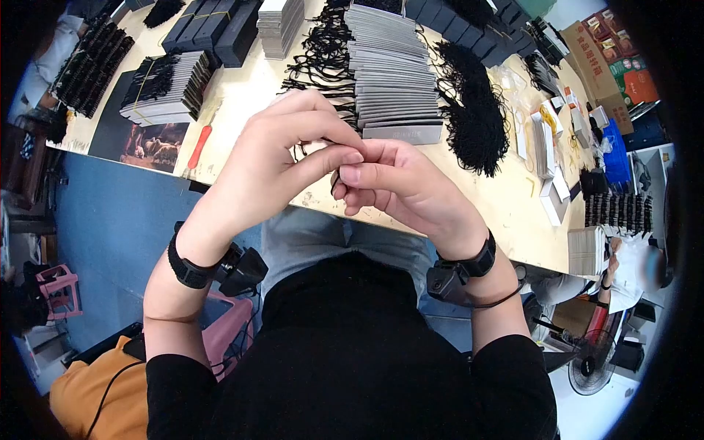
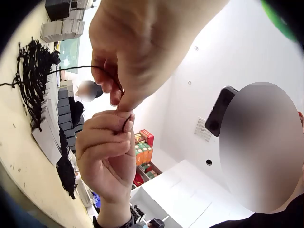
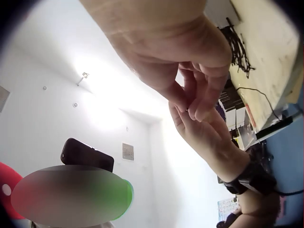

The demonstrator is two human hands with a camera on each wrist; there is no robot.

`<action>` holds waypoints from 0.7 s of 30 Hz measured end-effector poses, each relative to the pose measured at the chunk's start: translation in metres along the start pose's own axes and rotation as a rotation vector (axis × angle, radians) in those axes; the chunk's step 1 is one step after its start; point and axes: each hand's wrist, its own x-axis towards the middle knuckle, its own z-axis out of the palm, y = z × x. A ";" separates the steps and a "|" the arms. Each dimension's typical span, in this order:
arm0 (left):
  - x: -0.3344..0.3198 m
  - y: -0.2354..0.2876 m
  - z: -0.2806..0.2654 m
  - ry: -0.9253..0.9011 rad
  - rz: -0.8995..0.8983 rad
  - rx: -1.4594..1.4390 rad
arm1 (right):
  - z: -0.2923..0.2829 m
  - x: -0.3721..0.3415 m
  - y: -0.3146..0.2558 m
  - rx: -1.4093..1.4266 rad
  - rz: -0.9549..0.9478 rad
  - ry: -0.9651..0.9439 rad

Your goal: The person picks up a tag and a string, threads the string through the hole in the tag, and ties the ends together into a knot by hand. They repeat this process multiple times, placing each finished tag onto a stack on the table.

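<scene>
Both hands meet above the table's near edge, fingertips touching. The left hand (image 1: 282,150) pinches a thin black cord (image 2: 78,67) between thumb and forefinger; the cord runs off toward the table in the left wrist view. Thumb and curled fingers of the right hand (image 1: 411,183) pinch the same cord right beside it, where a short dark piece shows at the fingertips. Behind the hands lies a long row of grey tags (image 1: 392,70) with black cords (image 1: 319,62) spread on its left side. Most of the cord between the fingers is hidden.
A heap of black cords (image 1: 473,110) lies right of the row. On the left are a banded tag stack (image 1: 158,95), a red-handled tool (image 1: 199,147) and a dark picture sheet (image 1: 150,139). White boxes (image 1: 543,147) stand at right; black boxes (image 1: 213,29) behind.
</scene>
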 end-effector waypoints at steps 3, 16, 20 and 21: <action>-0.005 0.004 0.009 0.387 -0.007 0.089 | 0.000 0.001 0.001 0.084 -0.006 0.054; -0.019 0.014 0.006 0.289 0.081 0.334 | 0.005 0.002 -0.002 -0.193 -0.197 0.188; -0.015 0.010 0.006 0.188 0.216 0.421 | 0.004 0.003 -0.001 -0.181 -0.218 0.165; -0.015 0.009 0.006 0.188 0.215 0.423 | 0.005 0.003 -0.001 -0.180 -0.219 0.165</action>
